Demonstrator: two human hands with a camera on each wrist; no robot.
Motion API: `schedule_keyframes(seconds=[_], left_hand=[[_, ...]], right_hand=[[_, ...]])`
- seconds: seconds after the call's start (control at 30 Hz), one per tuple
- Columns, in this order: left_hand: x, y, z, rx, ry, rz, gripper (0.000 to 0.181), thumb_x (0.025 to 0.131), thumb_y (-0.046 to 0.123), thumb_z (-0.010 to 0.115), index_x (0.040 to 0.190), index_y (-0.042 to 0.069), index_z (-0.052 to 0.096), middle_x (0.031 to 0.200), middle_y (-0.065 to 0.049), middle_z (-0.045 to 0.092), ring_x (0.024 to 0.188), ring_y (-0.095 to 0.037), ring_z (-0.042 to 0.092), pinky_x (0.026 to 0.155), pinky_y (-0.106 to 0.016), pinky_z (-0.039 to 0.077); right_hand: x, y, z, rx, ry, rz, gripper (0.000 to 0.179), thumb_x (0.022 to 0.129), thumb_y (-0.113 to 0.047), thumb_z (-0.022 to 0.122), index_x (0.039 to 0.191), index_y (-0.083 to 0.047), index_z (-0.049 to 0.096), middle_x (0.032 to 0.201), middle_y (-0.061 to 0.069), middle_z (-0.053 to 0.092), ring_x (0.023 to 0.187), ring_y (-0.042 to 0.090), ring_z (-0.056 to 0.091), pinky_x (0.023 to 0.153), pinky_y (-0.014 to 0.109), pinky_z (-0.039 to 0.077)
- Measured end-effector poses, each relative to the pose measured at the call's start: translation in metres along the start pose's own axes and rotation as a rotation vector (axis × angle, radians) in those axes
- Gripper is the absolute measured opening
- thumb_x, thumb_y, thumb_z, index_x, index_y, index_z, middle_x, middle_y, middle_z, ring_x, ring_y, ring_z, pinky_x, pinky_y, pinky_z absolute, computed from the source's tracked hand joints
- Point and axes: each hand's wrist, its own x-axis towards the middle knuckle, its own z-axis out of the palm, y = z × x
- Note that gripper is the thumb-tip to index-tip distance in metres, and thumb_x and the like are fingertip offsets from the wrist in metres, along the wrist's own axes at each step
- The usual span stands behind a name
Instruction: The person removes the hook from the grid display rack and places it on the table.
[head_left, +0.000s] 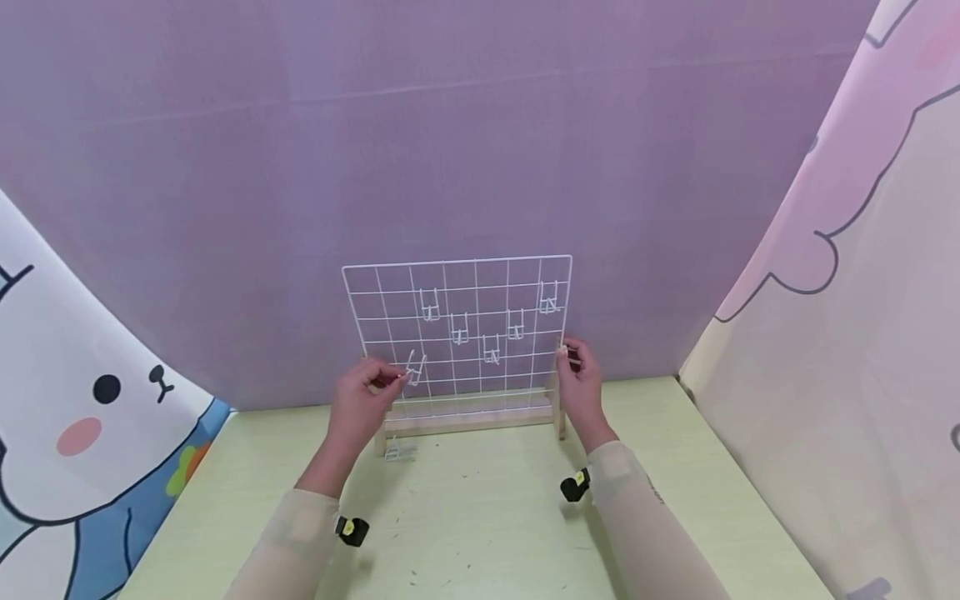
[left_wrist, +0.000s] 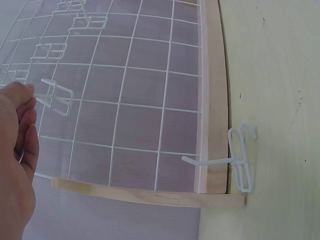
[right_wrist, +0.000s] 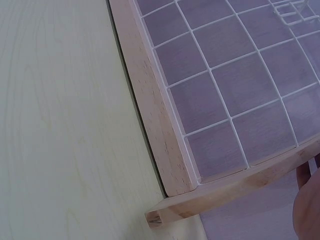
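A white wire grid panel (head_left: 457,262) stands tilted in a wooden stand (head_left: 472,424) on the table. My left hand (head_left: 360,404) pinches a white wire hook (head_left: 415,369) between thumb and fingers, at the lower left of the grid. In the left wrist view this hook (left_wrist: 62,97) overlaps the wires, its prong end at the fingertips. My right hand (head_left: 581,385) grips the stand's right upright (head_left: 559,408) near its top, beside the grid's edge. In the right wrist view only part of that hand (right_wrist: 307,205) shows, next to the upright.
Several more white hooks, one of them an upper-right hook (head_left: 549,302), hang on the grid at staggered heights. A loose hook (head_left: 401,452) lies on the table (head_left: 480,517) by the stand's left foot. Behind the grid rises a purple cloth backdrop (head_left: 480,167).
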Motion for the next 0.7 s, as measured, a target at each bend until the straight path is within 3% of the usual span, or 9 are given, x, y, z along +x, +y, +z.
schedule_keyframes(seconds=[0.33, 0.7], left_hand=[[-0.0022, -0.0024, 0.0017, 0.027, -0.049, -0.037, 0.009, 0.095, 0.002, 0.088, 0.1, 0.008, 0.083, 0.093, -0.003, 0.076, 0.082, -0.019, 0.068, 0.074, -0.018, 0.057], [-0.0059, -0.0053, 0.0044, 0.066, -0.082, -0.068, 0.009, 0.095, 0.006, 0.088, 0.101, 0.011, 0.083, 0.095, -0.001, 0.076, 0.084, -0.018, 0.068, 0.075, -0.021, 0.059]], right_hand=[[0.0016, -0.0028, 0.0025, 0.013, 0.005, 0.04, 0.03, 0.114, -0.002, 0.055, 0.14, 0.013, 0.059, 0.131, 0.04, 0.061, 0.105, 0.025, 0.058, 0.087, 0.018, 0.05], [0.0002, 0.0015, -0.0002, -0.004, 0.002, -0.034, 0.026, 0.113, -0.008, 0.061, 0.135, 0.005, 0.065, 0.122, 0.024, 0.068, 0.104, 0.026, 0.061, 0.087, 0.022, 0.054]])
